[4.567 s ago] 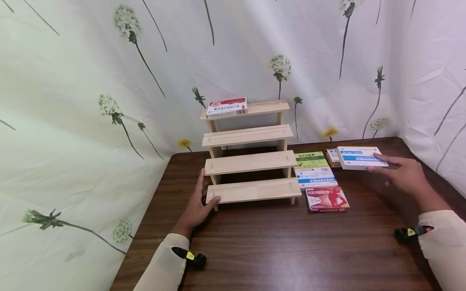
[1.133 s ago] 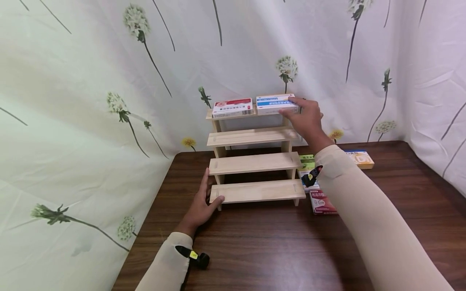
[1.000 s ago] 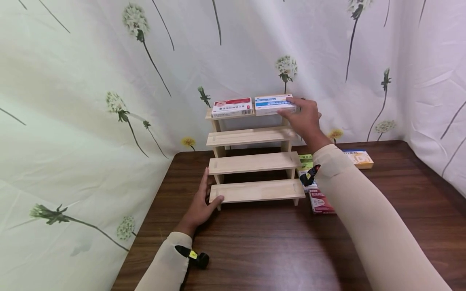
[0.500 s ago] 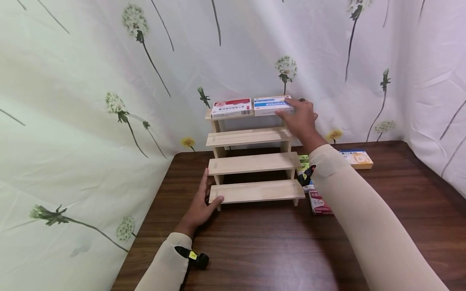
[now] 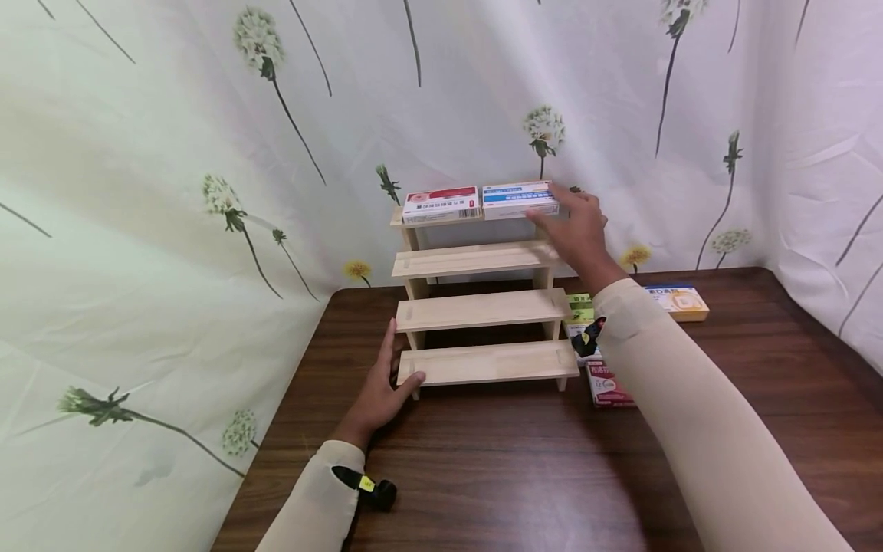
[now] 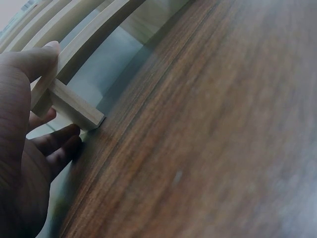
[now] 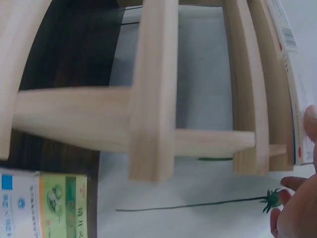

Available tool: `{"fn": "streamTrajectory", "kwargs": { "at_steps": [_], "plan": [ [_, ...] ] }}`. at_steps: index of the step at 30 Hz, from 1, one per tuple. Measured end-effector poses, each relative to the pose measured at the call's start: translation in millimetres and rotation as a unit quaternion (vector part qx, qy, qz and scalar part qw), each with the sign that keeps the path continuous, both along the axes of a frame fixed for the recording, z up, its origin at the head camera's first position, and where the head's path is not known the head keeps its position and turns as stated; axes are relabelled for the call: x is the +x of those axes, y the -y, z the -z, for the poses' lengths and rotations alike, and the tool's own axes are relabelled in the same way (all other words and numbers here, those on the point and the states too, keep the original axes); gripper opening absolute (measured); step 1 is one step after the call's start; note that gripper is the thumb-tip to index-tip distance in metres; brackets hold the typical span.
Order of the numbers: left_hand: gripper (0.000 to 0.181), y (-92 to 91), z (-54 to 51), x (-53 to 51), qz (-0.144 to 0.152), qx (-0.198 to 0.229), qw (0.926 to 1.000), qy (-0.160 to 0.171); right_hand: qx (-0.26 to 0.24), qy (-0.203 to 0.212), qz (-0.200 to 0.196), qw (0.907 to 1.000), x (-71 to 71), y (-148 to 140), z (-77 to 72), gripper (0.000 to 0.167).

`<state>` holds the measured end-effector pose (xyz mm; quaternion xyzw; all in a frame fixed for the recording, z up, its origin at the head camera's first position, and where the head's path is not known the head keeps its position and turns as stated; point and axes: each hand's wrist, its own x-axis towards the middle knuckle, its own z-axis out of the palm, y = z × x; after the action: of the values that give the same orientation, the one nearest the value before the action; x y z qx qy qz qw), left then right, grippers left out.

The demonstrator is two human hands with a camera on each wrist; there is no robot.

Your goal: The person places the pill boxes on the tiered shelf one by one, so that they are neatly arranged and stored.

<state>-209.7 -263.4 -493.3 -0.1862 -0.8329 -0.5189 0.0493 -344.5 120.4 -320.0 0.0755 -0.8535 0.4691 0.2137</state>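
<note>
A four-step wooden display rack stands on the table. My left hand holds its lower left end, the thumb on the lowest step and the other fingers along the side; the left wrist view shows them by the rack's leg. On the top step lies a blue-and-white medicine box. My right hand pinches that box's right end, the thumb at its front edge and the index finger at the back corner. To its left sits a red-and-white medicine box, a narrow gap between them.
Right of the rack, a green medicine box, a red one and a blue-and-white one lie on the brown table, partly hidden by my right sleeve. Farther right is a yellow-and-white box. A flower-printed cloth hangs behind.
My right hand has carried the blue-and-white medicine box from the table's right side onto the top step. It shifted slightly left there; just now my index finger slid toward its right end.
</note>
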Motion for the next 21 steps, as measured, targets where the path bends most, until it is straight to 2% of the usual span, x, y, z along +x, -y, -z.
{"fn": "streamTrajectory", "kwargs": {
  "at_steps": [5,11,21],
  "plan": [
    [0.108,-0.5,0.9,-1.7,0.0,0.004,1.0,0.0,0.011,-0.021,-0.007,0.9997,1.6,-11,5.9,0.07],
    [0.109,-0.4,0.2,-1.1,-0.003,0.001,1.0,0.001,0.009,-0.021,-0.019,0.9996,4.1,-23,12.1,0.068],
    [0.109,-0.7,-0.8,0.1,-0.002,-0.002,1.0,-0.001,-0.007,-0.014,-0.017,0.9997,15.0,-33,9.8,0.072]
  ]
}}
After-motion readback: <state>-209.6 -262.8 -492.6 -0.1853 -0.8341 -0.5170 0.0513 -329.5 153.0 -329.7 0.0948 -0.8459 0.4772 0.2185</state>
